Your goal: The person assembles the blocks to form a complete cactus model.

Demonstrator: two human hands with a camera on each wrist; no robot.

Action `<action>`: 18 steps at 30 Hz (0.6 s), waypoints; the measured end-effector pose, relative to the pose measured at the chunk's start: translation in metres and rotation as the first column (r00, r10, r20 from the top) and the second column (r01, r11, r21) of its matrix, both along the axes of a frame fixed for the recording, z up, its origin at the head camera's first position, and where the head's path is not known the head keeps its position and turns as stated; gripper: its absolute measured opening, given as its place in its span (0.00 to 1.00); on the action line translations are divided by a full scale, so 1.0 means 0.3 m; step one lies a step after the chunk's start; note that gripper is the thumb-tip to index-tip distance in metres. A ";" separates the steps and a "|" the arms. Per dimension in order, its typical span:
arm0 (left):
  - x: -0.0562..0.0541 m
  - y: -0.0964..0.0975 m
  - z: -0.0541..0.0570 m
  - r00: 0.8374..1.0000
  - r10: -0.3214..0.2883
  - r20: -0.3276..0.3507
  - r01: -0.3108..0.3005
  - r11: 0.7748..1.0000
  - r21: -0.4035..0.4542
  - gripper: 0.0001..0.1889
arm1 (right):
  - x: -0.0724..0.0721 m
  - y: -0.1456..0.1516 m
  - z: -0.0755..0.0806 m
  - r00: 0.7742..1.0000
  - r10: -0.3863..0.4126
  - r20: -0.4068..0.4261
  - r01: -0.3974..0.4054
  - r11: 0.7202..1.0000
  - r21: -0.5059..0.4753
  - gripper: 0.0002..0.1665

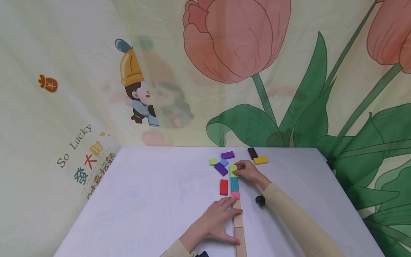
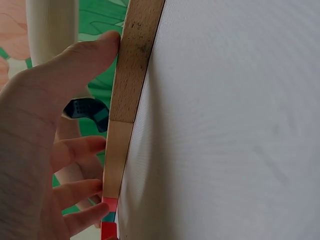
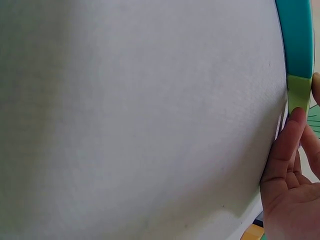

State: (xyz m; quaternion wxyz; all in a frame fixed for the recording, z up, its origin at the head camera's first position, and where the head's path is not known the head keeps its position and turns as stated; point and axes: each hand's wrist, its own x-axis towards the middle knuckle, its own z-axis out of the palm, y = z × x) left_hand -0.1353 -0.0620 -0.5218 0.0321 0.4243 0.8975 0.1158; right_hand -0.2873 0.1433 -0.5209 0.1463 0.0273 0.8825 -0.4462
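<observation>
A straight row of blocks runs away from me along the white table. Plain wooden blocks (image 1: 238, 220) form its near part, followed by a pink block (image 1: 236, 195), a teal block (image 1: 234, 185) and a lime green block (image 1: 233, 171) at the far end. My right hand (image 1: 251, 172) pinches the green block between thumb and finger; the right wrist view shows this green block (image 3: 299, 90) against the teal one. Beside the wooden blocks, my left hand (image 1: 214, 219) has its fingers spread, with thumb and fingertips touching the row.
Left of the row lie a red block (image 1: 223, 187), two purple blocks (image 1: 227, 155), a blue block (image 1: 224, 162) and a small green block (image 1: 213, 162). Black (image 1: 252, 153) and yellow (image 1: 260, 160) blocks lie at the back right. A printed curtain (image 1: 179, 71) hangs behind the table (image 1: 151, 200).
</observation>
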 end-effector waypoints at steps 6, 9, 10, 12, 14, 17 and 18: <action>0.001 -0.002 0.000 1.000 0.005 0.009 -0.005 1.000 0.005 0.42 | 0.001 0.003 -0.001 1.000 0.010 -0.007 -0.010 1.000 0.001 0.27; 0.000 -0.002 -0.001 1.000 0.009 0.020 -0.009 1.000 0.001 0.43 | 0.002 0.006 0.002 1.000 0.012 -0.008 -0.012 1.000 0.006 0.28; 0.000 -0.002 -0.002 1.000 0.012 0.024 -0.012 1.000 0.001 0.44 | 0.002 0.006 0.006 1.000 0.010 -0.013 -0.010 1.000 0.011 0.28; -0.001 -0.003 -0.004 0.999 0.013 0.030 -0.014 1.000 0.004 0.44 | -0.001 0.007 0.013 1.000 -0.001 -0.032 0.001 1.000 0.018 0.28; -0.001 -0.003 -0.007 0.999 0.014 0.036 -0.014 1.000 0.009 0.45 | -0.006 0.007 0.025 0.997 -0.014 -0.073 0.016 0.999 0.036 0.27; -0.002 -0.005 -0.009 0.999 0.012 0.036 -0.013 1.000 0.012 0.45 | -0.018 -0.002 0.043 0.988 -0.005 -0.153 0.019 0.996 0.088 0.24; -0.003 -0.007 -0.010 0.999 0.013 0.036 -0.013 1.000 0.012 0.45 | -0.023 -0.008 0.049 0.984 0.005 -0.180 0.015 0.993 0.113 0.23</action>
